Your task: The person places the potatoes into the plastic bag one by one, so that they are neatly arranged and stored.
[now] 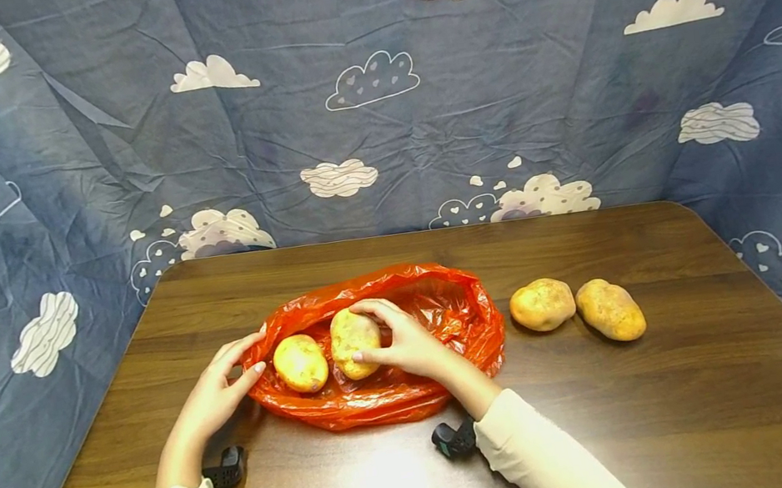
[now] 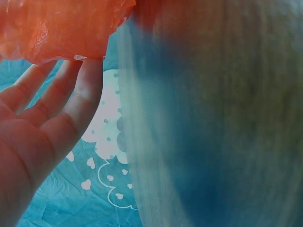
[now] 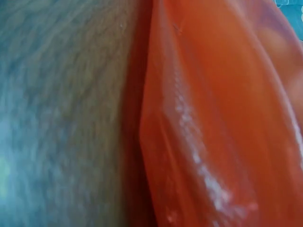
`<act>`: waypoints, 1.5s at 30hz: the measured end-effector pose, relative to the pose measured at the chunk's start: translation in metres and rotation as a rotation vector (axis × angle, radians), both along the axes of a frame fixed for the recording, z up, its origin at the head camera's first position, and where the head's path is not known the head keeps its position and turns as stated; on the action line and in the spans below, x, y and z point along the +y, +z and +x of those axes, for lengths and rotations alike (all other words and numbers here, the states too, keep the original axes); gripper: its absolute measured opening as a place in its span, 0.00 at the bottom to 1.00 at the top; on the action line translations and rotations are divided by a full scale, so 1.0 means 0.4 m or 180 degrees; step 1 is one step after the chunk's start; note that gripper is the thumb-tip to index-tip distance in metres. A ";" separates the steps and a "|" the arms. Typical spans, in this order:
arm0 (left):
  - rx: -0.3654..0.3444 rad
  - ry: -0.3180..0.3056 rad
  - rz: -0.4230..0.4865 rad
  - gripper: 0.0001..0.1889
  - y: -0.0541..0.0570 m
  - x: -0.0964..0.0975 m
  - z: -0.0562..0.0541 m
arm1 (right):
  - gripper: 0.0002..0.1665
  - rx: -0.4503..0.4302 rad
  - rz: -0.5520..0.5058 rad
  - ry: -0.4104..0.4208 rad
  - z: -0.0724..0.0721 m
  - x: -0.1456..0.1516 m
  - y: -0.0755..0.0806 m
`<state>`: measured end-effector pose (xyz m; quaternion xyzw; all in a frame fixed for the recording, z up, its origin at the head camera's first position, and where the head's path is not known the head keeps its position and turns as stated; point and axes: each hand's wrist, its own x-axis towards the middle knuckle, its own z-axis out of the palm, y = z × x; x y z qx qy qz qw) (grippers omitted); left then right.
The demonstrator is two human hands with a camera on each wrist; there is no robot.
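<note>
A red plastic bag (image 1: 392,404) lies spread on the table with its mouth facing up. Inside its left part sits a potato (image 1: 300,364). Just right of it, my right hand (image 1: 410,346) grips a second potato (image 1: 356,342) between thumb and fingers, within the bag's opening. My left hand (image 1: 219,388) holds the bag's left edge, thumb at the rim; in the left wrist view its fingers (image 2: 85,90) reach behind the red plastic (image 2: 61,28). The right wrist view is mostly filled by the bag's side (image 3: 203,118), which hides the right hand's grip.
Two more potatoes, one nearer the bag (image 1: 543,305) and one farther right (image 1: 610,310), lie on the brown wooden table (image 1: 688,402). A dark blue cloth with cloud prints (image 1: 376,145) hangs behind and at both sides.
</note>
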<state>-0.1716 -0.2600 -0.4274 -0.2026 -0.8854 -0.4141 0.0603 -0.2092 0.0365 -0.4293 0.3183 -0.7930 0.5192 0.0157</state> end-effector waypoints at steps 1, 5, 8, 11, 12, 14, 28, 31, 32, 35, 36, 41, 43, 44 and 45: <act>0.0003 0.0005 -0.0007 0.22 0.000 0.000 0.000 | 0.35 0.0009 0.0058 -0.0015 -0.007 -0.004 -0.012; -0.0003 0.0003 -0.0005 0.22 0.002 -0.002 0.001 | 0.35 0.0065 0.0187 0.0001 -0.012 -0.017 -0.020; -0.0027 -0.0004 0.0014 0.22 0.003 -0.002 0.001 | 0.35 -0.0023 0.0114 0.0090 -0.013 -0.026 -0.025; -0.0038 0.0003 0.0016 0.22 0.002 -0.003 0.001 | 0.35 -0.0222 0.0034 0.0151 -0.012 -0.032 -0.030; -0.0037 0.0007 0.0016 0.22 0.002 -0.003 0.000 | 0.35 -0.0288 0.0022 0.0160 -0.012 -0.033 -0.031; -0.0027 0.0011 0.0015 0.22 0.001 -0.003 0.000 | 0.35 -0.0416 0.0008 0.0173 -0.010 -0.035 -0.033; -0.0049 0.0002 0.0022 0.22 0.003 -0.003 0.001 | 0.32 -0.0452 0.0100 0.0302 0.020 -0.031 0.013; -0.0052 -0.0001 0.0028 0.23 0.003 -0.004 0.002 | 0.32 -0.0347 0.0162 0.0244 0.004 -0.029 -0.016; -0.0054 -0.0003 0.0027 0.23 0.004 -0.004 0.002 | 0.33 -0.0332 0.0166 0.0238 -0.002 -0.028 -0.026; -0.0059 0.0000 0.0031 0.23 0.004 -0.003 0.002 | 0.32 -0.0182 0.0266 0.0176 -0.007 -0.023 -0.033; -0.0060 -0.0003 0.0034 0.23 0.004 -0.002 0.002 | 0.33 -0.0130 0.0289 0.0148 -0.007 -0.021 -0.033; -0.0055 -0.0008 0.0046 0.22 0.003 -0.002 0.001 | 0.32 -0.0031 0.0281 0.0073 -0.003 -0.013 -0.026; -0.0045 -0.0003 0.0037 0.22 0.002 -0.002 0.001 | 0.32 -0.0036 0.0247 0.0061 0.001 -0.009 -0.020; -0.0041 0.0001 0.0031 0.22 0.002 -0.002 0.001 | 0.31 -0.0038 0.0224 0.0066 0.002 -0.007 -0.017; -0.0038 0.0006 0.0024 0.22 0.001 -0.003 0.001 | 0.31 -0.0045 0.0189 0.0075 0.004 -0.005 -0.014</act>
